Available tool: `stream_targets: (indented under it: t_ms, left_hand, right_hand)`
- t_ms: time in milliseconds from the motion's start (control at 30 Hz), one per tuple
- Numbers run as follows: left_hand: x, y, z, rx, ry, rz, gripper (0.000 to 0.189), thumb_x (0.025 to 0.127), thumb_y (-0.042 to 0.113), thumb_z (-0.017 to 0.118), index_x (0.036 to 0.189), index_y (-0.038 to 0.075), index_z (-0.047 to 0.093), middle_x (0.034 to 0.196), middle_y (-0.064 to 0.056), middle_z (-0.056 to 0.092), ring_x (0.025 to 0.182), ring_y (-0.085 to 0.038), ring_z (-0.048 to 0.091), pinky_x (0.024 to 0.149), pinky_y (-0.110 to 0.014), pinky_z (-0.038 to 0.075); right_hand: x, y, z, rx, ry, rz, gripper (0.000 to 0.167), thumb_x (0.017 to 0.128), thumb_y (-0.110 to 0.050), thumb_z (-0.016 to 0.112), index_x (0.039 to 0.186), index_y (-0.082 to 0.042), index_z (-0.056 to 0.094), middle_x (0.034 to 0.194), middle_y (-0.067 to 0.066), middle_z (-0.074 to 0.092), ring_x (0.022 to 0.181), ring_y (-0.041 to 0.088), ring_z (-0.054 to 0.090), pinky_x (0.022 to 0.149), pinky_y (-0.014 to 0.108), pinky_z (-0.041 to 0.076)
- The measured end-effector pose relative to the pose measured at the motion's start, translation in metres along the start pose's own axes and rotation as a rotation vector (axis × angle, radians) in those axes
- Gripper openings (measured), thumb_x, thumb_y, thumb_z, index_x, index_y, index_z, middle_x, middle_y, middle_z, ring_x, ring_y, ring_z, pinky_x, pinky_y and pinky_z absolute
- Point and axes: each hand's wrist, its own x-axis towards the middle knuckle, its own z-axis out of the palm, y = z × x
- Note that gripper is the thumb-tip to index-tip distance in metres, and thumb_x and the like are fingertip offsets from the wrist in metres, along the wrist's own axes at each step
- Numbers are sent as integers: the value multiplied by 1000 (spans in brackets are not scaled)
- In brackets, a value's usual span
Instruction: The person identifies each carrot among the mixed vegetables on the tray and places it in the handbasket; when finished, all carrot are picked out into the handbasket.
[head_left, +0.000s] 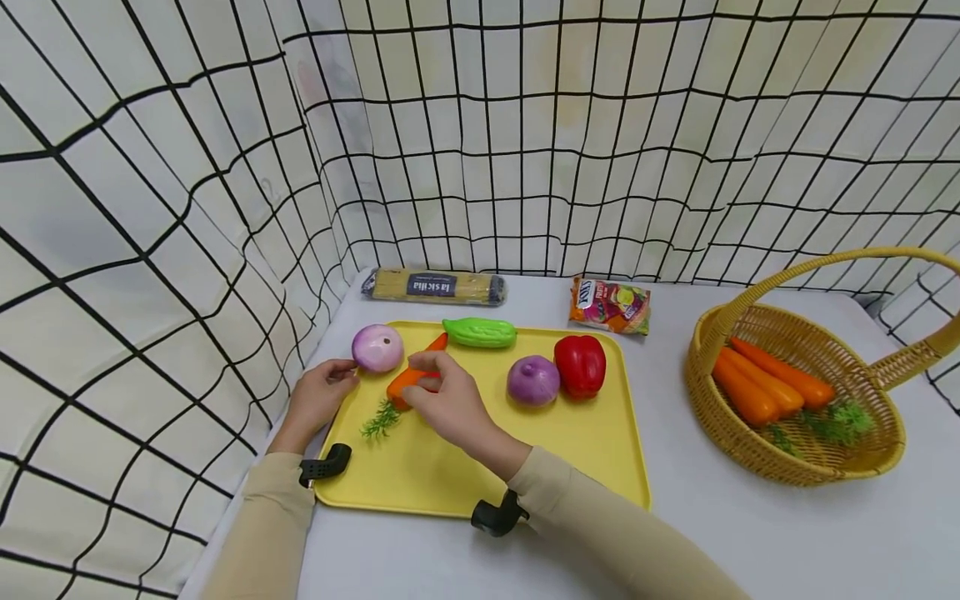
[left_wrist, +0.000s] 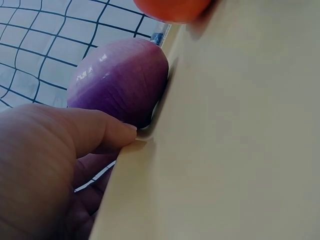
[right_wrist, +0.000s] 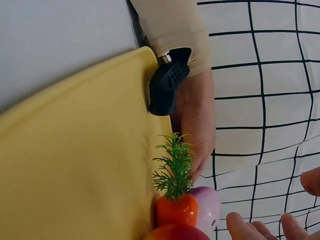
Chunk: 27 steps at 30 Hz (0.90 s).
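Note:
My left hand (head_left: 318, 400) is at the left edge of the yellow tray (head_left: 637, 433). In the left wrist view its thumb lies on the tray's rim with the other fingers outside and below it. Right by that thumb sits a purple-and-white onion (left_wrist: 120, 80) on the rim's inner side. Over a carrot (head_left: 405, 387) with a green top hovers my right hand (head_left: 453, 408), fingers bent and thumb apart. The right wrist view shows no object between its fingers (right_wrist: 242, 227) and thumb. A reddish-orange rounded thing (right_wrist: 177, 233) lies close to the carrot, partly hidden.
On the tray also lie a green bumpy gourd (head_left: 480, 332), a purple onion (head_left: 533, 381) and a red bell pepper (head_left: 581, 367). Behind it are a spaghetti pack (head_left: 433, 287) and a snack bag (head_left: 610, 306). A wicker basket (head_left: 705, 400) with carrots stands right. Netting (head_left: 525, 125) encloses the table.

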Motion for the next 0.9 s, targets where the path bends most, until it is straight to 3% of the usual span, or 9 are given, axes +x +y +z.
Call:
stream_targets:
  t_ms: [333,467,600,700,900]
  left_hand:
    - [1,5,1,-13,4,-4,37,96,22,57,126,1,61,114,-19,64,103,-30,60,86,-36,44]
    - [1,7,1,-16,-4,0,38,96,23,57,127,0,60,115,-20,64,104,-31,60,89,-40,44]
    - [0,5,0,-15,-1,3,38,96,23,57,126,0,60,115,-21,64,105,-32,60,90,-41,43]
    - [0,3,0,-11,-1,4,37,96,22,57,127,0,60,115,-20,64,105,-32,60,88,-39,43]
    - [-1,0,1,-8,4,10,37,96,22,57,126,0,61,113,-20,65,102,-31,60,85,-36,43]
  right_hand:
    - [11,-1,15,-66,-13,48,48,87,-16,69,133,-12,56,133,0,58,124,28,55,88,34,51]
    - [12,0,15,-143,-1,45,49,87,-18,67,134,-11,55,121,6,63,102,22,60,76,30,49]
    - [15,1,13,-216,18,30,47,87,-18,67,132,-10,57,106,10,62,80,17,53,67,30,43]
    - [18,2,11,-246,36,23,45,87,-18,67,130,-9,59,112,9,61,84,19,53,72,31,43]
    - [25,4,13,-249,64,43,45,86,-18,68,129,-9,58,132,8,56,108,28,52,86,36,43]
